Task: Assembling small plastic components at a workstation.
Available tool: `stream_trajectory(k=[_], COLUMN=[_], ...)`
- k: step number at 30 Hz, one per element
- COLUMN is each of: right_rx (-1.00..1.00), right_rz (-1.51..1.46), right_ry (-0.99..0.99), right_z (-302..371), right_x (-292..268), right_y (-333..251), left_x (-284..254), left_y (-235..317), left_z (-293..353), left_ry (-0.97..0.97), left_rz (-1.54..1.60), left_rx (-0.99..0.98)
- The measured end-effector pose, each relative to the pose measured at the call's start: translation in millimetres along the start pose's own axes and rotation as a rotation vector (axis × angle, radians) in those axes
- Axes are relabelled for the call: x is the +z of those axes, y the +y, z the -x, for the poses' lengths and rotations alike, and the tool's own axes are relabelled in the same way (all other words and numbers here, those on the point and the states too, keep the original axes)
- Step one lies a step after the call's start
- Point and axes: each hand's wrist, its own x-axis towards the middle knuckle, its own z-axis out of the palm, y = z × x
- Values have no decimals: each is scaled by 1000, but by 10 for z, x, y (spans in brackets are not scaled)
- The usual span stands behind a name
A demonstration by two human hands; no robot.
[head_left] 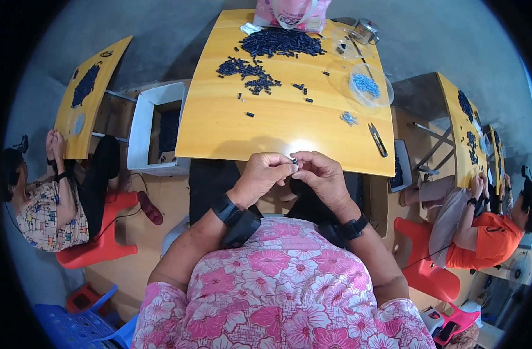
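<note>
Just off the near edge of the yellow table, my left hand [264, 177] and my right hand [323, 177] meet fingertip to fingertip. Both are closed in a pinch around a small black part [295, 162]; the fingers hide most of it. Short black cylinders like it lie in a big pile [283, 42] at the back of the table, with a looser heap [248, 74] in front and a few strays such as one cylinder [250, 114]. To the right, small blue pieces [366, 85] fill part of a clear round tub [384, 96], and a little heap of pale blue pieces [348, 118] sits nearer me.
Black thread snips [377, 140] lie near the table's right edge. At the back stand a pink bag [303, 20] and a metal can [367, 30]. A white box [143, 129] is left of the table. Seated people work at tables on the left [50, 198] and right [487, 238].
</note>
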Motion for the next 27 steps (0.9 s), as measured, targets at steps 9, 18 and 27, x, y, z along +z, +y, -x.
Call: stream_trajectory(k=[9, 18, 27], right_rx=[-175, -171, 211], right_rz=[263, 222, 600], right_ry=[110, 903, 799], right_z=[256, 1063, 1475], right_x=[-206, -1131, -1661], right_y=[-222, -126, 973], left_x=[-33, -299, -597], left_y=[181, 478, 2111], left_z=[77, 188, 801], left_ry=[-65, 42, -168], left_rz=[-123, -124, -108], left_rx=[-91, 140, 815])
